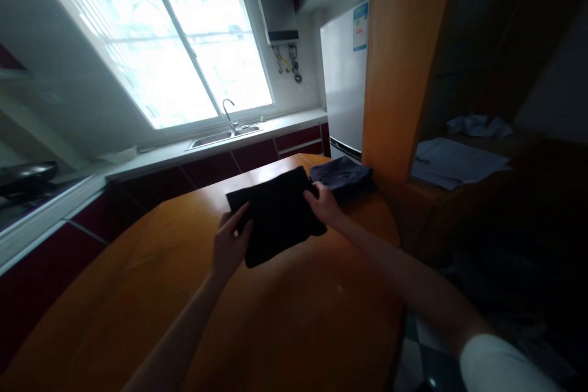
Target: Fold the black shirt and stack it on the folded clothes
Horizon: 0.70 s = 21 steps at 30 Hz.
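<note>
A folded black cloth [280,214] lies flat on the orange wooden table [285,318], near its far end. My left hand [231,246] rests on the cloth's left edge, fingers stretched flat along it. My right hand [324,203] presses on the cloth's right edge, fingers curled over the fabric. Just beyond my right hand sits a folded grey-blue cloth [342,174] on a darker folded piece.
An orange wooden pillar [404,61] rises at the table's far right, with white papers [452,162] on a shelf behind it. A kitchen counter with sink [225,135] runs under the bright window. A white fridge [344,79] stands at the back.
</note>
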### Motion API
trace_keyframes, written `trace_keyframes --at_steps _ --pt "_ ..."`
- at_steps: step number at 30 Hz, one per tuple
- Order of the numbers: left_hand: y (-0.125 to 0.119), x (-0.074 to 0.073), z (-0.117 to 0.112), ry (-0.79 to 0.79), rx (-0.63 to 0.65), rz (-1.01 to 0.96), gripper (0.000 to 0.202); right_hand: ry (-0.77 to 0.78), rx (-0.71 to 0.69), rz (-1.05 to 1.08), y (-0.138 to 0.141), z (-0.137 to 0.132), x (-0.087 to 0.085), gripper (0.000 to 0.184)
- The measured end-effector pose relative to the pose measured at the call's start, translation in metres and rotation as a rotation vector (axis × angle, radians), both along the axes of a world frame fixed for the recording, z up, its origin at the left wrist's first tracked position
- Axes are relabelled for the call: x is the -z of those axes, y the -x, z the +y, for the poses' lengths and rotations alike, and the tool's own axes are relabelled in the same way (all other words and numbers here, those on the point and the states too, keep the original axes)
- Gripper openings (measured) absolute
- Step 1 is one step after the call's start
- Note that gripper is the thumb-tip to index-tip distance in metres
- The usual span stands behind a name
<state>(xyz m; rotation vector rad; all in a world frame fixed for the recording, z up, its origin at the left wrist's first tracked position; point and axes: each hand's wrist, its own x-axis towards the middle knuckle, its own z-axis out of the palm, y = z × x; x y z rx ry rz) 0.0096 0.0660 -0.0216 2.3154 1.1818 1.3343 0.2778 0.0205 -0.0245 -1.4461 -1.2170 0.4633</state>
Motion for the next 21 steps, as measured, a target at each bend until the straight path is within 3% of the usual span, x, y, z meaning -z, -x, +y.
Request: trace_keyframes --at_steps 3,6,10,15,17,21 --pt "-0.084 -0.019 0.036 -0.051 0.157 -0.062 0.051 -0.032 0.100 0.000 -0.084 0.019 -0.036 0.020" --pt "-0.160 -0.028 0.071 -0.016 0.253 -0.128 0.055 0.098 0.159 0.131 -0.152 0.040 -0.065 0.016" --pt "-0.231 -0.024 0.104 0.121 0.287 -0.140 0.058 0.228 0.133 0.228 -0.207 0.064 -0.078 0.016" --pt "-0.266 -0.001 0.125 0.371 0.275 -0.170 0.061 0.394 0.086 0.241 -0.235 0.088 -0.054 0.019" --pt "-0.270 0.011 0.131 0.440 0.258 -0.163 0.063 0.440 0.089 0.197 -0.241 0.099 -0.040 0.021" --pt "-0.270 0.033 0.139 0.500 0.210 0.038 0.067 0.506 0.156 0.013 -0.249 0.116 -0.017 0.017"
